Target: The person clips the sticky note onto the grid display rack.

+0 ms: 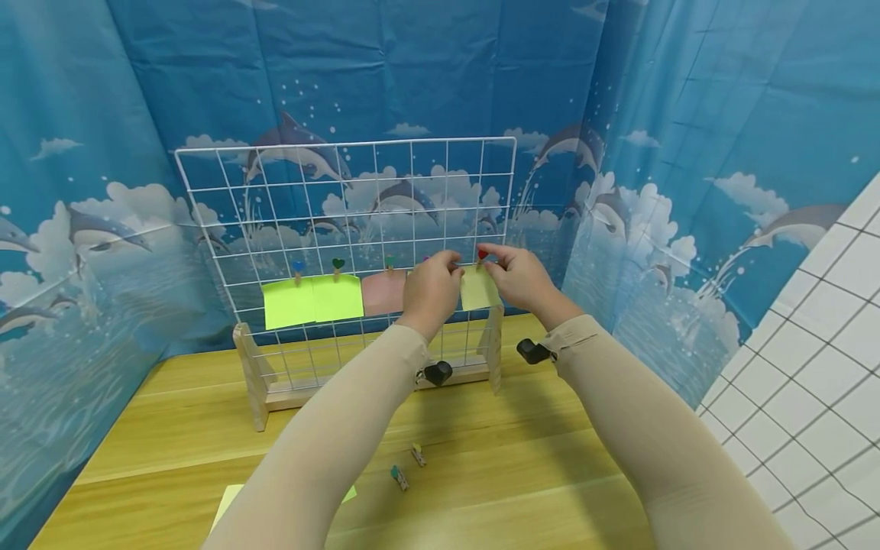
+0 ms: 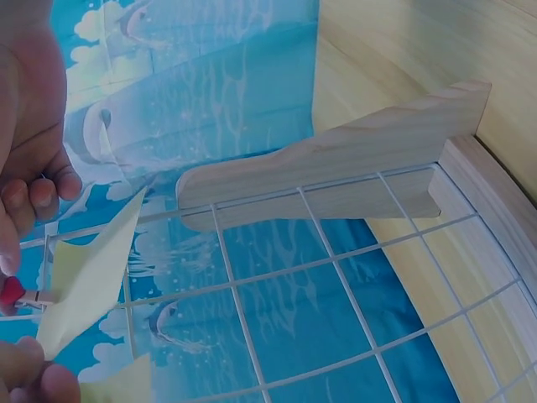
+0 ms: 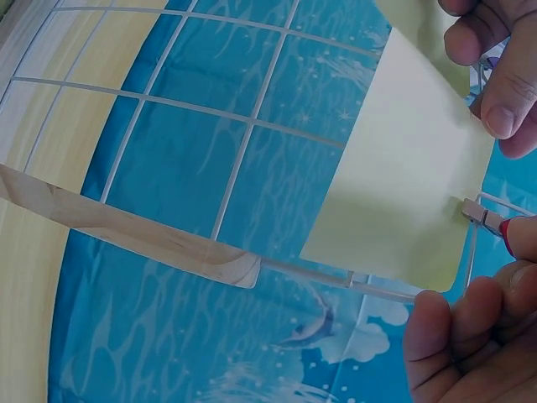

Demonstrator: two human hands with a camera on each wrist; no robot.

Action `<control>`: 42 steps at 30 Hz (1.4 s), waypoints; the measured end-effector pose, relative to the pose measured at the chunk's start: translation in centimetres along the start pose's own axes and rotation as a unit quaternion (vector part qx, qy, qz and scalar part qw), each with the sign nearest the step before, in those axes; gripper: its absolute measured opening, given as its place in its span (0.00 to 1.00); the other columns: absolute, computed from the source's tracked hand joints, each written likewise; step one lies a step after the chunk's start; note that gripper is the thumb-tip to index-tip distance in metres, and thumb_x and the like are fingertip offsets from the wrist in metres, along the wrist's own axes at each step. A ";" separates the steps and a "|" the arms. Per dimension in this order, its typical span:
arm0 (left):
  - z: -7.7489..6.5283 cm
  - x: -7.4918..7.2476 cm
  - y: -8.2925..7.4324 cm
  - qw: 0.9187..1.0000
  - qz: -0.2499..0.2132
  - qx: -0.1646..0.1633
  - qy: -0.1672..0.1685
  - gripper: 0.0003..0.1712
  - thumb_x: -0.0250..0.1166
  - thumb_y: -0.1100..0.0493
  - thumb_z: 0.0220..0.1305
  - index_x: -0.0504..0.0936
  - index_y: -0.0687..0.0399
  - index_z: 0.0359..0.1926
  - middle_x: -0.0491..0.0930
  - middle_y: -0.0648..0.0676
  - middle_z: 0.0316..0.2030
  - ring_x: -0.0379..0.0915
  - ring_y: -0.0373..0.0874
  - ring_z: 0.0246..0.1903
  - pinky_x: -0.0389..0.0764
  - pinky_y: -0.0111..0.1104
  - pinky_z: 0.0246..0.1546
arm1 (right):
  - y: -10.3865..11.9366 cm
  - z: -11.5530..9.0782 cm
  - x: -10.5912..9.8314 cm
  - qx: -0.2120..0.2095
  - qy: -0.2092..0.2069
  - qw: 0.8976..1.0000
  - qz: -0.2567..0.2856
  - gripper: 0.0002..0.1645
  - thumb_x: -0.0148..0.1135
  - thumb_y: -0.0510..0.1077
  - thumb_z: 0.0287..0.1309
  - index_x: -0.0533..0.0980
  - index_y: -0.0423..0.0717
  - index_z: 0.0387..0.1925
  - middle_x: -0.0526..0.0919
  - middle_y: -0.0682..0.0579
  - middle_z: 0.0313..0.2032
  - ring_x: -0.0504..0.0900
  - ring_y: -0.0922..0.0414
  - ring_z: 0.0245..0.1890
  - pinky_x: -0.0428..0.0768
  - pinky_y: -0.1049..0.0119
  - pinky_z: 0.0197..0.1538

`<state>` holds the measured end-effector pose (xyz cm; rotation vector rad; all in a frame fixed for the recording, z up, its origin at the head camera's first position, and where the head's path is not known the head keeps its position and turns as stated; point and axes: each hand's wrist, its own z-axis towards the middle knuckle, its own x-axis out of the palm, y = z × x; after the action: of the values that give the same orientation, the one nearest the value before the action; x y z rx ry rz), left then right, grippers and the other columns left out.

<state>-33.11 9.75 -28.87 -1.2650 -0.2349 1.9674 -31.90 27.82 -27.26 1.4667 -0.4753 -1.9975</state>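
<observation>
In the head view a pale yellow paper note (image 1: 479, 289) hangs at the right end of a white wire grid (image 1: 412, 177). My right hand (image 1: 525, 279) pinches a small wooden clothespin with a red heart (image 1: 483, 253) at the note's top edge. At the note's upper left corner, my left hand (image 1: 431, 290) pinches the paper between thumb and finger. The right wrist view shows the clothespin (image 3: 482, 216) biting the edge of the note (image 3: 394, 176). Another pale yellow note (image 2: 122, 384) hangs beside it, mostly hidden behind my left hand in the head view.
Two bright green notes (image 1: 312, 299) and a pink note (image 1: 383, 293) hang further left under heart clothespins. Wooden feet (image 1: 251, 378) hold the grid on the wooden table (image 1: 481, 481). Loose clothespins (image 1: 400, 478) lie in front; more paper (image 1: 227, 504) sits under my left sleeve.
</observation>
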 end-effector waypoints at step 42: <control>-2.3 -3.6 2.7 0.998 0.020 0.067 0.010 0.19 0.62 0.50 0.79 0.83 0.47 0.64 0.87 0.50 0.58 0.86 0.44 0.41 0.85 0.37 0.37 | 0.1 -0.4 0.3 -0.006 0.001 1.000 0.008 0.29 0.50 0.48 0.83 0.66 0.66 0.79 0.66 0.52 0.16 0.62 0.55 0.11 0.67 0.61 0.17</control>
<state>-31.79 4.90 -28.86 -1.2104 -0.0676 1.9699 -31.55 27.55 -27.53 1.4522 -0.4710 -1.9842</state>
